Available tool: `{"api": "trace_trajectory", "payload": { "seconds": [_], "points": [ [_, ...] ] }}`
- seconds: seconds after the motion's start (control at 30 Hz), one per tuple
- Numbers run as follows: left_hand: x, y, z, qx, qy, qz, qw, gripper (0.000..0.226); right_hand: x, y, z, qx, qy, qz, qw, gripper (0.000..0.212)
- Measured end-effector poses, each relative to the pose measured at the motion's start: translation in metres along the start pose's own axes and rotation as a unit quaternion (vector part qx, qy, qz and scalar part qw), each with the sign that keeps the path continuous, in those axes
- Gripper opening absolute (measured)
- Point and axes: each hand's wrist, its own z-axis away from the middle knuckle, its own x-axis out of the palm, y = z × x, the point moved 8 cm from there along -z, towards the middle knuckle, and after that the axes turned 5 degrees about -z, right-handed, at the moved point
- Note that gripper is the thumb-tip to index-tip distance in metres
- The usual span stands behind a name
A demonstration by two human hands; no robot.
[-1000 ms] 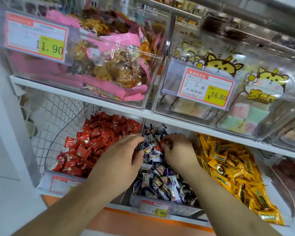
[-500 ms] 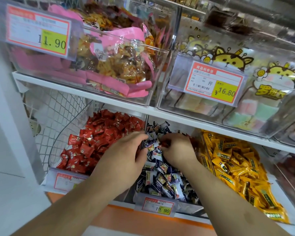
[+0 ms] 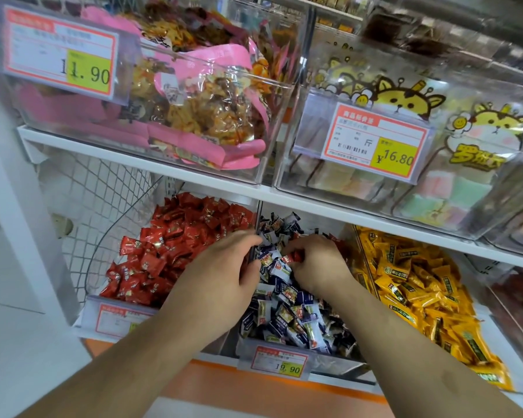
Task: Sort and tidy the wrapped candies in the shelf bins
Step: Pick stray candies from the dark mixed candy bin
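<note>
Three clear bins sit on the lower shelf. The left bin holds red-wrapped candies (image 3: 175, 251), the middle bin (image 3: 338, 362) holds dark blue and white candies (image 3: 287, 312), and the right one holds yellow candies (image 3: 417, 291). Both hands reach into the back of the middle bin. My left hand (image 3: 221, 276) lies at the divider between the red and blue bins, fingers curled into the blue pile; what it holds is hidden. My right hand (image 3: 317, 263) pinches a red-wrapped candy (image 3: 293, 257) above the blue pile.
The white upper shelf (image 3: 254, 191) hangs low over the bins, carrying clear bins of pink snack bags (image 3: 200, 122) and cartoon-printed marshmallow bags (image 3: 453, 164). Price tags are clipped to bin fronts. A wire basket (image 3: 103, 200) stands at the left.
The view has shifted closer and slightly left. My right hand has drawn a red-wrapped candy up out of the blue pile; my left hand stays at the divider.
</note>
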Motion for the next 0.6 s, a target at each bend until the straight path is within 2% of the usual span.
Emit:
{"api": "trace_trajectory", "payload": {
  "seconds": [0.1,0.4,0.53,0.6],
  "points": [
    [0.0,0.0,0.0,0.0,-0.001,0.003,1.0,0.043,-0.004,0.001,0.001,0.007,0.019,-0.014,1.0,0.015],
    [-0.004,0.0,0.001,0.0,0.002,0.013,1.0,0.044,-0.054,-0.01,0.038,0.018,0.127,-0.114,0.985,0.014],
    [-0.018,0.014,0.004,0.021,0.041,0.039,0.998,0.04,-0.063,-0.036,0.076,0.006,0.106,-0.231,0.967,0.012],
    [-0.023,0.021,0.008,0.015,0.042,0.084,0.996,0.034,-0.064,-0.052,0.092,-0.02,0.101,-0.251,0.962,0.014]
  ]
}}
